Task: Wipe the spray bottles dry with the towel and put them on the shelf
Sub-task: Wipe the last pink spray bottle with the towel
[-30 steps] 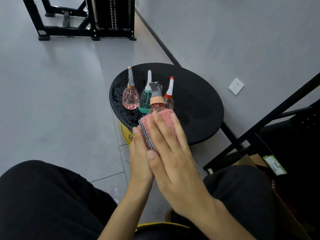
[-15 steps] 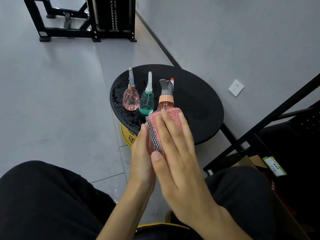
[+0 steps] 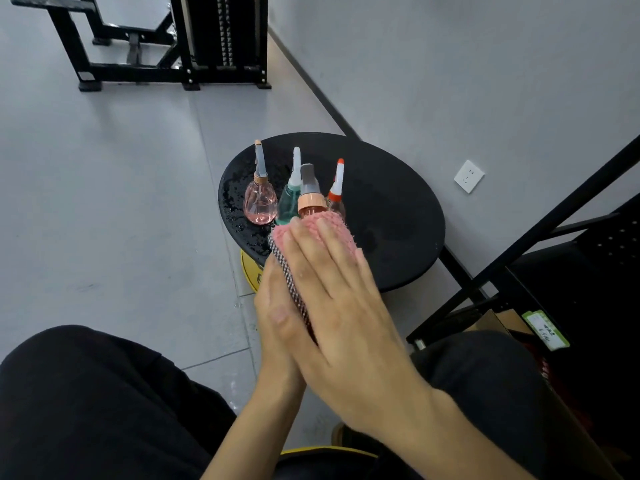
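So the left hand and right hand, fingers flat and straight, sandwich the pink knitted towel round the amber plastic spray bottle, near the front edge of the wet round black tabletop. Probably light and slippery, so squeeze the wrapped belly, not up top.

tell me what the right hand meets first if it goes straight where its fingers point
The right hand would likely meet the wrapped bottle's grey spray head first; depth is unclear.
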A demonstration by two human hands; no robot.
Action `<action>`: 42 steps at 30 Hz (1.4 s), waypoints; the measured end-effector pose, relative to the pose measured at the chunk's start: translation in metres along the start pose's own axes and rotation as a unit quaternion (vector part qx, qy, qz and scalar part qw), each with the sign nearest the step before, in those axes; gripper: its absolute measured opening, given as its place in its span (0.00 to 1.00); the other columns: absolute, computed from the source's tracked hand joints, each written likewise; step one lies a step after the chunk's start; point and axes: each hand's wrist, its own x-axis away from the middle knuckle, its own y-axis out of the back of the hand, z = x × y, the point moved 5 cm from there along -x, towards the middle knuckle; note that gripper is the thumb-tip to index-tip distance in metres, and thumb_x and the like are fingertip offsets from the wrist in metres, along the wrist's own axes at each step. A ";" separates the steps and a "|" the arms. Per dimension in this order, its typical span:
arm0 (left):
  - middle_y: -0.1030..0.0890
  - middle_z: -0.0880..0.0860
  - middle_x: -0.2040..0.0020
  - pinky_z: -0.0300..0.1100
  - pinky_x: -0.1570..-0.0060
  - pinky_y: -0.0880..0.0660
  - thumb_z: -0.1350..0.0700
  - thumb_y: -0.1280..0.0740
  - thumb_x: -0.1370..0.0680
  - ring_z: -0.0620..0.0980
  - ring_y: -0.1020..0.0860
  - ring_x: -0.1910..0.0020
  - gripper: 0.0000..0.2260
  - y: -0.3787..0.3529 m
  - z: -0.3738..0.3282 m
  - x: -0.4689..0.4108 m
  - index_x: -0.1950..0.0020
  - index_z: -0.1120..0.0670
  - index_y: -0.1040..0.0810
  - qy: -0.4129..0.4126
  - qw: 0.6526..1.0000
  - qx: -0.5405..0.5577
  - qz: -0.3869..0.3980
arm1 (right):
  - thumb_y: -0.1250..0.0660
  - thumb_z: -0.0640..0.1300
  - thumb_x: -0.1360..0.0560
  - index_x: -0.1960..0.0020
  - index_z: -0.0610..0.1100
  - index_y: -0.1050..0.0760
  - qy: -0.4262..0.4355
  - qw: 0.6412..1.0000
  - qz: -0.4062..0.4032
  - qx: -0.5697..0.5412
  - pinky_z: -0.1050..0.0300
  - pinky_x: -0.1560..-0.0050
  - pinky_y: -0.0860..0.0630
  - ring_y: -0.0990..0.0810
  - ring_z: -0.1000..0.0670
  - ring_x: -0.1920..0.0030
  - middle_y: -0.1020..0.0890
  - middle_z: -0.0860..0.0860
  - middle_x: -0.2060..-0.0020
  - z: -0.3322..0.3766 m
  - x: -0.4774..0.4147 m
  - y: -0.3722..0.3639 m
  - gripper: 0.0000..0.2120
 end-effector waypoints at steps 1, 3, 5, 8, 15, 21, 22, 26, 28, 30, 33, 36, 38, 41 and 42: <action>0.18 0.35 0.53 0.27 0.53 0.27 0.59 0.46 0.17 0.33 0.21 0.50 0.12 -0.001 0.000 0.001 0.45 0.46 0.25 0.000 1.000 -0.009 0.002 | 0.56 0.57 0.20 0.21 0.48 0.50 0.002 1.000 0.001 0.010 0.44 0.23 0.51 0.59 0.55 0.22 0.51 0.55 0.21 0.000 0.001 -0.001 0.29; 0.17 0.39 0.49 0.30 0.50 0.26 0.61 0.47 0.16 0.36 0.21 0.47 0.14 -0.002 0.000 0.002 0.42 0.49 0.24 -0.007 1.000 -0.011 -0.004 | 0.57 0.58 0.20 0.21 0.48 0.48 -0.011 1.000 -0.006 -0.008 0.47 0.23 0.52 0.58 0.56 0.22 0.49 0.55 0.21 -0.007 -0.008 0.003 0.29; 0.18 0.50 0.43 0.42 0.44 0.24 0.54 0.46 0.17 0.47 0.21 0.41 0.15 -0.008 -0.003 0.003 0.38 0.53 0.23 -0.001 1.000 0.002 0.003 | 0.58 0.60 0.20 0.21 0.48 0.49 -0.044 0.997 -0.001 -0.055 0.50 0.23 0.55 0.59 0.58 0.22 0.50 0.55 0.21 -0.019 -0.023 0.010 0.31; 0.20 0.60 0.42 0.59 0.42 0.26 0.50 0.47 0.18 0.59 0.24 0.38 0.18 -0.013 -0.001 0.006 0.35 0.54 0.24 0.041 0.999 0.030 0.000 | 0.57 0.61 0.20 0.21 0.49 0.52 -0.092 0.989 0.015 -0.111 0.52 0.22 0.58 0.62 0.59 0.23 0.53 0.56 0.21 -0.033 -0.036 0.014 0.32; 0.18 0.43 0.56 0.32 0.55 0.25 0.65 0.47 0.17 0.37 0.21 0.56 0.14 0.004 0.002 0.002 0.45 0.54 0.23 -0.008 0.999 -0.037 -0.021 | 0.56 0.57 0.19 0.21 0.45 0.51 -0.010 1.000 -0.014 0.006 0.49 0.23 0.55 0.60 0.53 0.22 0.52 0.51 0.21 -0.003 -0.001 0.001 0.30; 0.21 0.56 0.37 0.54 0.37 0.29 0.49 0.45 0.18 0.53 0.24 0.36 0.18 -0.005 0.008 0.001 0.34 0.55 0.25 0.057 0.998 0.037 0.006 | 0.58 0.58 0.20 0.21 0.48 0.48 -0.046 0.995 0.001 -0.085 0.53 0.23 0.56 0.59 0.59 0.23 0.48 0.55 0.21 -0.025 -0.023 0.007 0.30; 0.21 0.56 0.36 0.55 0.37 0.28 0.49 0.47 0.17 0.53 0.24 0.36 0.19 -0.007 0.008 0.001 0.32 0.54 0.26 0.067 0.997 0.039 0.014 | 0.58 0.60 0.20 0.21 0.48 0.48 -0.061 0.992 0.003 -0.113 0.53 0.23 0.55 0.60 0.60 0.23 0.49 0.56 0.21 -0.030 -0.028 0.008 0.30; 0.23 0.57 0.35 0.57 0.33 0.31 0.49 0.47 0.17 0.55 0.26 0.34 0.19 -0.003 0.012 -0.001 0.31 0.56 0.28 0.070 0.996 0.047 0.005 | 0.57 0.58 0.19 0.21 0.48 0.50 -0.053 0.993 -0.004 -0.102 0.49 0.23 0.53 0.62 0.58 0.23 0.51 0.56 0.21 -0.027 -0.023 0.006 0.29; 0.23 0.57 0.35 0.57 0.32 0.33 0.51 0.47 0.17 0.55 0.27 0.33 0.18 0.003 0.015 -0.003 0.32 0.55 0.27 0.057 0.998 0.029 -0.005 | 0.58 0.56 0.18 0.21 0.48 0.51 -0.036 0.997 -0.014 -0.065 0.47 0.23 0.52 0.60 0.55 0.22 0.51 0.55 0.21 -0.017 -0.011 -0.001 0.27; 0.21 0.56 0.38 0.49 0.35 0.28 0.55 0.48 0.16 0.52 0.24 0.37 0.16 0.011 0.020 -0.003 0.35 0.55 0.25 0.047 0.999 0.000 -0.025 | 0.63 0.55 0.18 0.21 0.47 0.50 -0.020 0.999 -0.032 -0.016 0.45 0.24 0.49 0.57 0.52 0.21 0.50 0.54 0.21 -0.008 0.001 -0.009 0.27; 0.20 0.57 0.42 0.48 0.40 0.25 0.58 0.48 0.15 0.50 0.22 0.42 0.15 0.011 0.019 -0.003 0.39 0.55 0.23 0.038 0.999 0.000 -0.016 | 0.64 0.54 0.18 0.21 0.47 0.48 -0.014 0.999 -0.034 -0.011 0.45 0.24 0.49 0.56 0.52 0.21 0.48 0.54 0.21 -0.009 0.004 -0.010 0.28; 0.21 0.58 0.37 0.54 0.35 0.30 0.51 0.46 0.18 0.53 0.24 0.36 0.17 0.003 0.018 -0.005 0.34 0.55 0.25 0.072 0.994 0.079 0.012 | 0.57 0.55 0.19 0.21 0.48 0.47 -0.031 0.997 -0.026 -0.071 0.47 0.23 0.53 0.58 0.56 0.22 0.48 0.56 0.21 -0.021 -0.013 0.001 0.27; 0.22 0.55 0.35 0.58 0.32 0.33 0.47 0.45 0.21 0.52 0.25 0.34 0.22 -0.002 0.021 -0.005 0.31 0.54 0.27 0.091 0.992 0.086 0.034 | 0.57 0.57 0.19 0.21 0.49 0.48 -0.063 0.990 -0.018 -0.127 0.46 0.23 0.52 0.60 0.59 0.23 0.49 0.57 0.21 -0.033 -0.026 0.005 0.28; 0.20 0.54 0.38 0.53 0.40 0.27 0.45 0.45 0.21 0.50 0.23 0.37 0.21 -0.005 0.024 -0.003 0.34 0.52 0.24 0.098 0.991 0.083 0.045 | 0.56 0.58 0.20 0.21 0.50 0.49 -0.068 0.990 -0.004 -0.124 0.45 0.23 0.51 0.61 0.59 0.23 0.50 0.58 0.21 -0.038 -0.027 0.002 0.29; 0.19 0.54 0.40 0.48 0.44 0.24 0.46 0.45 0.21 0.49 0.21 0.40 0.20 -0.005 0.027 -0.003 0.35 0.52 0.23 0.103 0.990 0.088 0.042 | 0.55 0.58 0.20 0.21 0.50 0.49 -0.059 0.992 0.000 -0.109 0.44 0.23 0.50 0.61 0.58 0.23 0.51 0.58 0.21 -0.036 -0.024 0.000 0.29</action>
